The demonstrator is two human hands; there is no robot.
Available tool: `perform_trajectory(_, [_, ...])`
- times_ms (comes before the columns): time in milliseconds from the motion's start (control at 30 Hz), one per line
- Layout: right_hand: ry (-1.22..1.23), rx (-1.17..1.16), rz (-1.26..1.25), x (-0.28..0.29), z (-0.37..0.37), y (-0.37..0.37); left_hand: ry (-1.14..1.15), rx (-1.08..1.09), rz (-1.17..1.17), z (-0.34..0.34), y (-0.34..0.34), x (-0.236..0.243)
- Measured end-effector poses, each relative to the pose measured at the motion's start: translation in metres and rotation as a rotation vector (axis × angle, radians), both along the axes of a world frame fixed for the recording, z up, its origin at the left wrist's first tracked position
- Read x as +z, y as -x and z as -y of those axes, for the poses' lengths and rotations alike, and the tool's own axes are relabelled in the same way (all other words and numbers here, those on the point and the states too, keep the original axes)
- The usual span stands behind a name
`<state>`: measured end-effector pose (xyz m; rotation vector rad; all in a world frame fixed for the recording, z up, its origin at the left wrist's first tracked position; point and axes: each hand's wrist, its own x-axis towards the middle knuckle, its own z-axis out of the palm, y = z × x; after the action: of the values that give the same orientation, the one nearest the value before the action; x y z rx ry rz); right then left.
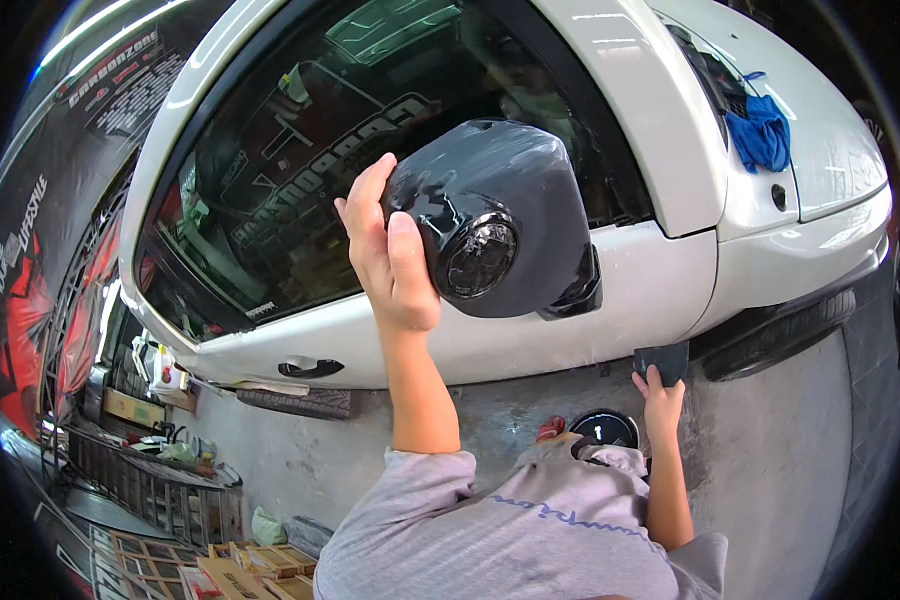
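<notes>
On the white car's door (490, 340) is a dark grey side mirror (545, 220) with a glossy round lens. Pale streaks run over the top of its housing. My left hand (395, 250) is closed around the mirror's outer edge, thumb on the near face and fingers behind it. Low beside the car, my right hand (660, 398) pinches a dark grey rectangular sheet, possibly sandpaper (662, 360). That sheet is apart from the mirror, and its far edge lies by the car's lower side.
A black round bucket (606, 428) stands on the concrete floor by my body, with something red (551, 428) beside it. A blue cloth (760, 135) lies by the base of the windshield. A front tyre (780, 335) is at right; a ladder (150, 480) and cardboard boxes (235, 578) are at lower left.
</notes>
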<state>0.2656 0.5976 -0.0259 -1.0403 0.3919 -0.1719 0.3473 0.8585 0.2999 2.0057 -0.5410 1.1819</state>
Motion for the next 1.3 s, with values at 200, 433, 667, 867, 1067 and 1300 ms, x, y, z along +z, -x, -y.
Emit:
perform_trajectory(200, [0.025,0.023,-0.064,0.002,-0.005,0.011,-0.004,0.027,0.014,-0.004,0.001,-0.003])
perform_trajectory(433, [0.072,-0.017,-0.059,-0.008,0.003,0.014,-0.056,0.051,0.054,-0.002,0.0,-0.001])
perform_trajectory(667, [0.062,-0.076,-0.069,-0.008,-0.009,0.017,-0.106,0.036,0.142,-0.003,-0.005,-0.001])
perform_trajectory(867, [0.084,-0.051,-0.123,-0.013,-0.014,0.025,-0.067,0.0,0.137,-0.002,-0.008,-0.004])
perform_trajectory(1067, [0.119,-0.087,-0.157,-0.015,-0.008,0.029,-0.088,-0.018,0.148,0.001,-0.012,-0.004])
perform_trajectory(1300, [0.132,-0.082,-0.18,-0.016,-0.002,0.028,0.007,-0.042,0.048,-0.001,-0.01,-0.008])
